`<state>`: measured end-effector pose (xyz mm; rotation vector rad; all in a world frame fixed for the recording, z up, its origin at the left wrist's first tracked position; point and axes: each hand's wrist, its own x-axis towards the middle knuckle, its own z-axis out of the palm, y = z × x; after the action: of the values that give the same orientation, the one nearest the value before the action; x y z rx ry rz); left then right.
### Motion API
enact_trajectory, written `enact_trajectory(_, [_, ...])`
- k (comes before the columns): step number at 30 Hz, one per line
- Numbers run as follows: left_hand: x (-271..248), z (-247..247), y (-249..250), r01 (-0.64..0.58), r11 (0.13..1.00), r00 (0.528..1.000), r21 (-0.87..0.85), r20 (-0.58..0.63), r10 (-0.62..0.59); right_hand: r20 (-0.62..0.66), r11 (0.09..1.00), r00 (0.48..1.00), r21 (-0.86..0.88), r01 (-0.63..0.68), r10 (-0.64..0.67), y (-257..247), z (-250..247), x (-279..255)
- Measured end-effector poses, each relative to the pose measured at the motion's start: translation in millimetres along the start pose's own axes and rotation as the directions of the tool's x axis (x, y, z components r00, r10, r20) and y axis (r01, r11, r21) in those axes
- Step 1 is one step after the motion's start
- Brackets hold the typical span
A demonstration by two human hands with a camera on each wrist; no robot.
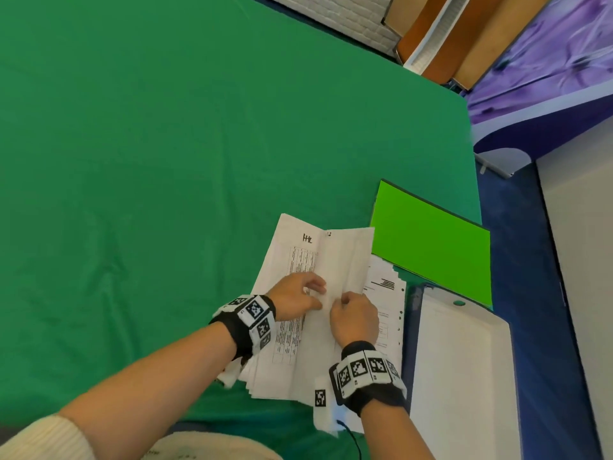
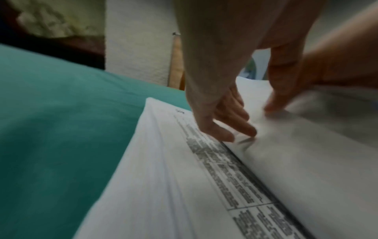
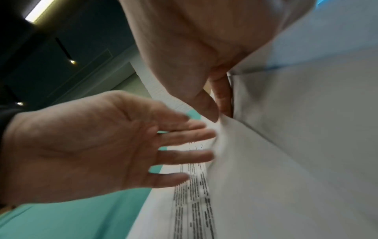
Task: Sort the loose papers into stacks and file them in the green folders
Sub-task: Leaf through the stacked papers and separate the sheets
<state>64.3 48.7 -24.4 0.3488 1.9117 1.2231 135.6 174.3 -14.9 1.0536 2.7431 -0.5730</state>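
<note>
While the sorting has barely begun, this is how things lie.

Papers: the loose papers (image 1: 300, 330) sit in one fanned pile near the right edge of the green tabletop (image 1: 166, 161), some sheets printed with tables.
Top sheet: a blank-backed sheet (image 1: 345, 257) is lifted and bowed over the pile, its left edge raised off the printed page below.
Right hand: the right hand (image 1: 353, 318) pinches that sheet's edge between thumb and forefinger, seen clearly in the right wrist view.
Left hand: the left hand (image 1: 297, 295) has fingers straight and spread, tips pressing down on the printed page beside the fold; it grips nothing.
Folders: a bright green folder (image 1: 431, 250) lies closed just right of the pile, overlapping punched sheets; a white binder or tray (image 1: 464, 376) lies nearer, at the tabletop's right edge.
Risk, crease: I judge the pinched sheet could crumple or tear where it puckers at the thumb if pulled sideways.
Risk, slide: the fanned pile may shift or shed sheets toward the near edge if the left hand lifts too soon.
Risk, double pick: two sheets may come up together.
Writing: a handwritten mark like "Hk" or "HR" tops the printed page; the table text is too small to read.
</note>
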Motion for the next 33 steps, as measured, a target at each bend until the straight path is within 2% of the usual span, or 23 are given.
enact_trajectory(1, [-1.5,-6.9,-5.0,0.05,0.997,0.993,0.063,-0.112,-0.042,-0.006,1.0,1.0,-0.02,-0.009,0.009,0.3,1.0,0.2])
enact_trajectory(3, [-6.3,-16.3,-17.1,0.223,0.946,0.922,0.236,-0.366,-0.126,-0.011,0.999,1.0,-0.02,-0.025,0.025,-0.2,4.4,-3.0])
enact_trajectory(5, [-11.6,-19.7,-22.6,0.356,0.881,0.871,0.313,-0.451,-0.192,-0.026,1.0,0.999,-0.006,-0.02,0.019,0.9,8.1,-5.3])
enact_trajectory(8, [-12.6,-10.1,-24.2,0.419,0.842,0.862,0.34,-0.442,-0.25,-0.045,0.999,0.999,0.042,-0.008,0.01,3.7,10.7,-2.8])
enact_trajectory(11, [-12.1,-0.2,-25.0,0.397,0.845,0.867,0.358,-0.448,-0.217,-0.045,0.998,0.999,0.054,0.025,-0.023,6.3,13.8,0.4])
enact_trajectory(13, [-15.2,3.3,-23.4,0.39,0.808,0.87,0.441,-0.463,-0.168,-0.03,0.998,0.999,0.056,0.027,-0.025,9.9,14.6,-0.8])
enact_trajectory(15, [-17.7,5.2,-13.4,0.368,0.671,0.892,0.644,-0.447,-0.061,-0.032,0.997,0.999,0.068,0.038,-0.036,15.3,12.6,-1.5])
enact_trajectory(17, [-20.2,7.2,1.1,0.298,0.481,0.935,0.824,-0.355,0.028,-0.045,0.997,0.998,0.055,0.045,-0.043,18.4,8.1,0.5])
enact_trajectory(18, [-21.3,7.5,8.0,0.27,0.413,0.948,0.87,-0.315,0.044,-0.052,0.998,0.998,0.052,0.048,-0.045,19.4,6.1,1.7])
enact_trajectory(22, [-18.8,6.3,26.3,0.248,0.254,0.956,0.935,-0.278,0.091,-0.071,0.996,0.997,0.072,0.048,-0.043,19.1,4.8,2.7])
enact_trajectory(24, [-17.3,6.9,34.8,0.239,0.275,0.953,0.931,-0.279,0.117,-0.07,0.995,0.997,0.093,0.048,-0.042,18.7,6.4,1.2])
enact_trajectory(27, [-16.0,12.5,40.6,0.175,0.396,0.953,0.901,-0.256,0.16,-0.074,0.991,0.996,0.115,0.062,-0.054,19.5,7.1,0.7])
enact_trajectory(29, [-12.9,19.0,34.6,0.132,0.567,0.934,0.813,-0.294,0.204,-0.077,0.986,0.995,0.146,0.079,-0.068,19.8,6.2,0.5])
enact_trajectory(31, [-8.0,25.7,25.6,0.059,0.776,0.914,0.629,-0.347,0.212,-0.053,0.973,0.996,0.216,0.085,-0.075,19.4,7.7,0.8])
enact_trajectory(33, [-2.0,32.3,17.0,-0.025,0.92,0.935,0.391,-0.317,0.16,-0.025,0.964,0.998,0.26,0.062,-0.057,18.9,10.3,1.6])
